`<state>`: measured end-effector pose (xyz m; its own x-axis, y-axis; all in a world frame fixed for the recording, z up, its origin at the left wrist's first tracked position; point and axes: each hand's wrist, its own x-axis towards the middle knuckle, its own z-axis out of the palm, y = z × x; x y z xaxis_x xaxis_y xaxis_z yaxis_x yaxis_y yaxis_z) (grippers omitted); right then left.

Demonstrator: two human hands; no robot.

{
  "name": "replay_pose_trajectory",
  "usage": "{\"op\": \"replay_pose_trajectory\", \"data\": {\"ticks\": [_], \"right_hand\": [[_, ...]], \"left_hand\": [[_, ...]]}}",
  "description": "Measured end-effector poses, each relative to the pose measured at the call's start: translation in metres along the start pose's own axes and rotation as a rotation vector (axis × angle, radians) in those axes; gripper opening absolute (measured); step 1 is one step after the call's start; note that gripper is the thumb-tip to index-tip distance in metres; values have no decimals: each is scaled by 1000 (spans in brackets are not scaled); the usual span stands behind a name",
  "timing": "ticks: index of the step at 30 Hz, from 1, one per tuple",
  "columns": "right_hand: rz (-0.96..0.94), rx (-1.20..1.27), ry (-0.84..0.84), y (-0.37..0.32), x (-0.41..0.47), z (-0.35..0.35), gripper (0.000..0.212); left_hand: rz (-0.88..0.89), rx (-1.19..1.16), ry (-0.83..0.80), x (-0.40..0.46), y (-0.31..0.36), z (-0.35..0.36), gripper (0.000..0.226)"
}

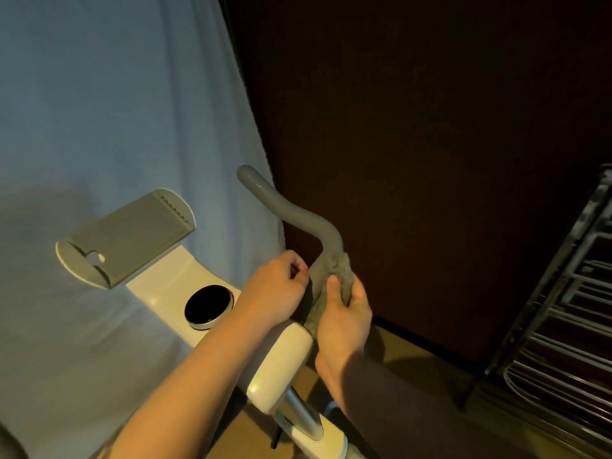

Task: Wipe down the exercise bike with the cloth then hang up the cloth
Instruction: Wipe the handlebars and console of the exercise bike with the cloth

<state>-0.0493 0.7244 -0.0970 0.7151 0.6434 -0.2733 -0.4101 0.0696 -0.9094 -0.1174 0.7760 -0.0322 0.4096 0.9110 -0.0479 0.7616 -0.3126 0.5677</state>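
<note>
Your right hand (344,306) is curled around the grey cloth (342,276), which is bunched against the lower stretch of the exercise bike's right handlebar (291,210), just above where the bar meets the cream head of the bike (281,369). The thumb lies along the near side of the cloth and the fingers fold round its far side, so the cloth sits between your palm and the bar, with a fold hanging below the hand towards the cream housing. Your left hand (275,289) sits just beside it, on the left of the same bar, fingers curled in with the fingertips pinched together at the bar; whether they have hold of the cloth's edge or of the bar itself you cannot tell from here, since the knuckles cover the contact.

The handlebar rises from your hands, bends left and ends in a rounded tip in front of the pale blue curtain (116,111). Left of your hands, on the cream top of the bike, sits a round black dial (209,307), and beyond it the grey tablet holder (132,240) tilts upward. A chrome post (299,415) drops from under the cream head. At the far right edge stands a metal drying rack (569,309), well apart from the cloth, against a dark brown wall (414,111)
</note>
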Motion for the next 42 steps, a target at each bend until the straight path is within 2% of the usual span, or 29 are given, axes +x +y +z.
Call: {"op": "replay_pose_trajectory", "data": {"ticks": [4,6,11,13,17,19,22,26,29,33,39,42], "right_hand": [[-29,-34,109,-12,44,9,32],[-166,-217,82,-19,59,7,33],[-632,-838,-159,-26,51,-19,39],[-676,-947,-195,-44,72,-11,35],[-601,-1039,-222,-63,106,19,31],[-687,-1102,-257,-62,98,12,32],[-919,-1204,-400,-57,76,-12,33],[-961,-1333,-466,-78,95,5,31],[-882,-1306,-412,-82,104,22,28],[-816,-1239,-303,-61,80,7,29],[-755,-1016,-373,-39,47,-19,41],[-723,-1002,-245,-49,68,-10,38]], "left_hand": [[39,-64,-13,17,6,0,6],[65,-97,2,22,9,1,4],[87,-120,66,28,5,8,7],[89,-148,72,29,5,7,6],[88,-206,63,28,2,6,6],[69,-287,51,29,-2,7,6],[23,-384,27,30,-6,6,9],[19,-382,25,29,-7,7,10],[32,-363,31,27,-8,7,12],[54,-339,42,27,-9,7,12],[42,-355,60,27,-9,7,14],[24,-401,45,28,-9,7,17]]}}
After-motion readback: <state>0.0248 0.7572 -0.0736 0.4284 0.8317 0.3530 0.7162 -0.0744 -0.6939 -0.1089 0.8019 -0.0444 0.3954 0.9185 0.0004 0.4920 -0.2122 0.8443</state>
